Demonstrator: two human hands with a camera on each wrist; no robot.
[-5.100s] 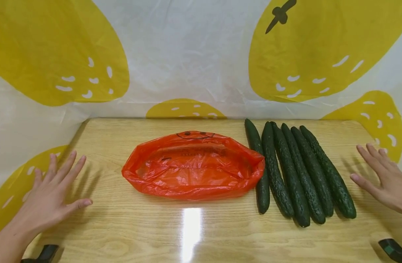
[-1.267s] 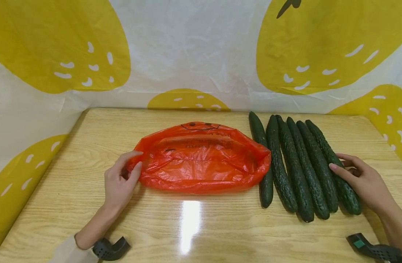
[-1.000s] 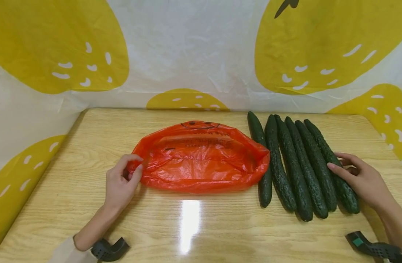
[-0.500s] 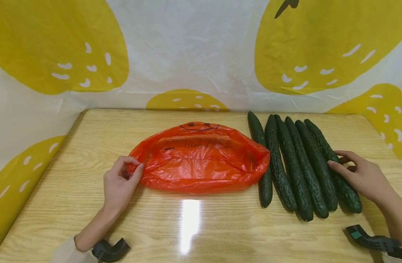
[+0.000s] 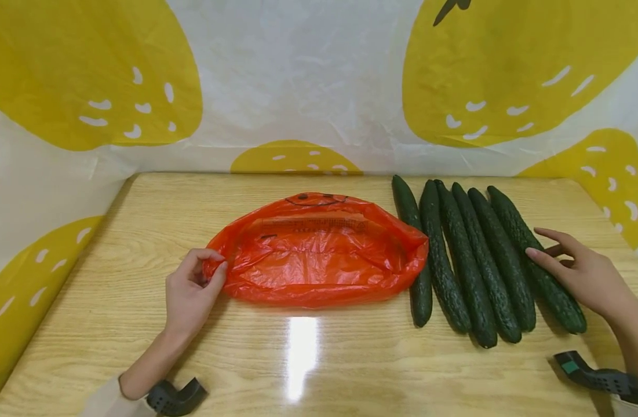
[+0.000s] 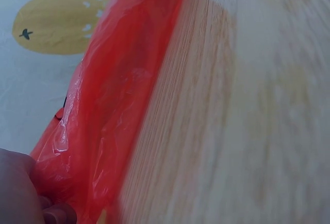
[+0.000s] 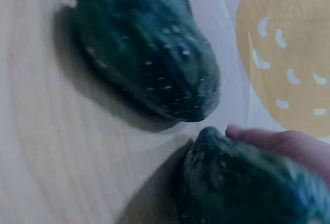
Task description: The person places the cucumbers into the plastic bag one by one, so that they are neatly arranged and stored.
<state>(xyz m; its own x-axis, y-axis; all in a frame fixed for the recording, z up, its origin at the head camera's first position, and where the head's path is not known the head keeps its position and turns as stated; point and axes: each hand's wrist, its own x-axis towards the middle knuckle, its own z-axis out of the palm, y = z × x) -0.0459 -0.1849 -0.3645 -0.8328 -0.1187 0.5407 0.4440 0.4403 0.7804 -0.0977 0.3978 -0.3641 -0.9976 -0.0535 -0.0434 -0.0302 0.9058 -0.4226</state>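
A red plastic bag [image 5: 308, 260] lies on the table with its mouth spread open upward. My left hand [image 5: 190, 289] pinches the bag's left edge between thumb and fingers; the left wrist view shows the bag's side [image 6: 118, 80] rising beside that hand [image 6: 26, 198]. Right of the bag, several long green cucumbers [image 5: 467, 260] lie side by side. The rightmost cucumber [image 5: 548, 284] is gripped by my right hand [image 5: 584, 272], its thumb on the near side and the fingers partly hidden beyond. In the right wrist view this cucumber [image 7: 247, 183] stands apart from its neighbour [image 7: 149, 54].
The wood-grain table [image 5: 235, 359] carries a bright light reflection at its front. A white cloth with yellow fruit prints [image 5: 303, 87] hangs behind and at both sides. The leftmost cucumber [image 5: 415, 231] lies against the bag's right end. Black straps [image 5: 178, 397] sit at both wrists.
From idle spread positions, my left hand has come to the bag's edge and my right hand to the rightmost cucumber. Over the last half second that cucumber has shifted slightly right, away from the row.
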